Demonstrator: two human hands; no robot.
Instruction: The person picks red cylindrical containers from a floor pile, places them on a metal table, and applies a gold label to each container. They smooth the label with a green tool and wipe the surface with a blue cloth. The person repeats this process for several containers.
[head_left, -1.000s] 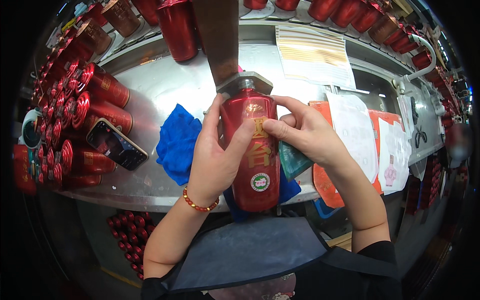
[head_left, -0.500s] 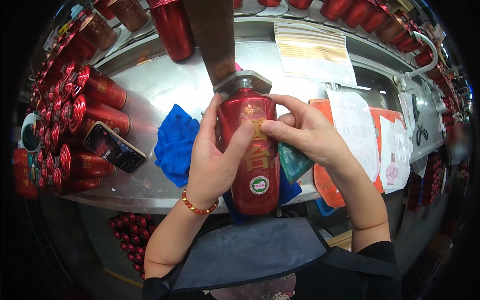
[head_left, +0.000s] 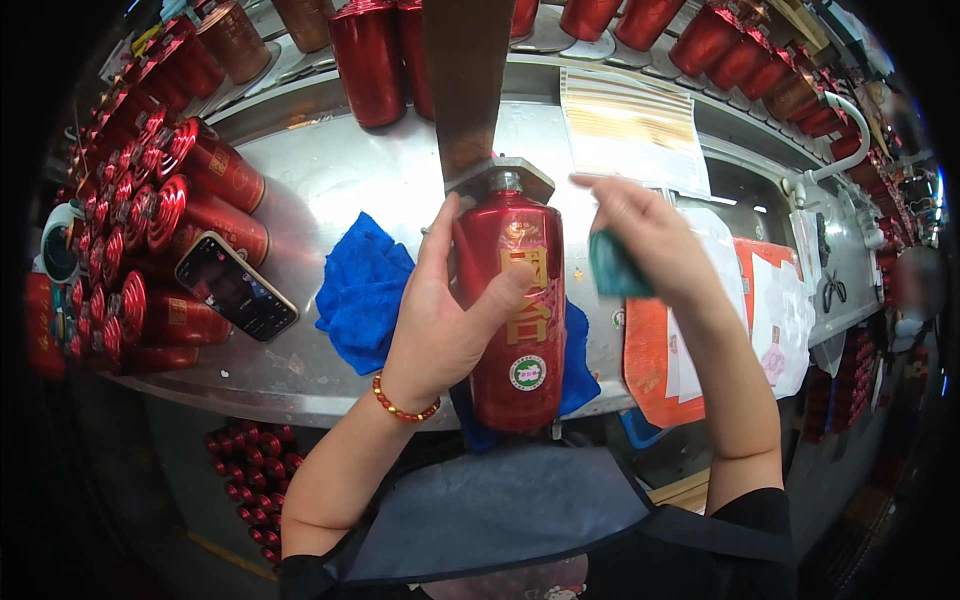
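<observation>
A red glossy bottle with gold characters and a round white-green sticker lies with its base toward me, its neck against a grey angular metal holder. My left hand grips its left side, with the thumb across the front. To the right of the bottle and apart from it, my right hand is blurred by motion. In its curled fingers is a translucent green plastic piece. A blue cloth shows under and beside the bottle.
Another blue cloth, a phone and stacked red canisters are on the left. A brown upright post rises behind the holder. A gold-striped sheet lies beyond my right hand. Orange and white sheets lie at the right.
My right hand has left the bottle's upper right side and moved right with the green plastic piece. My left hand keeps its grip. The whole view has shifted slightly.
</observation>
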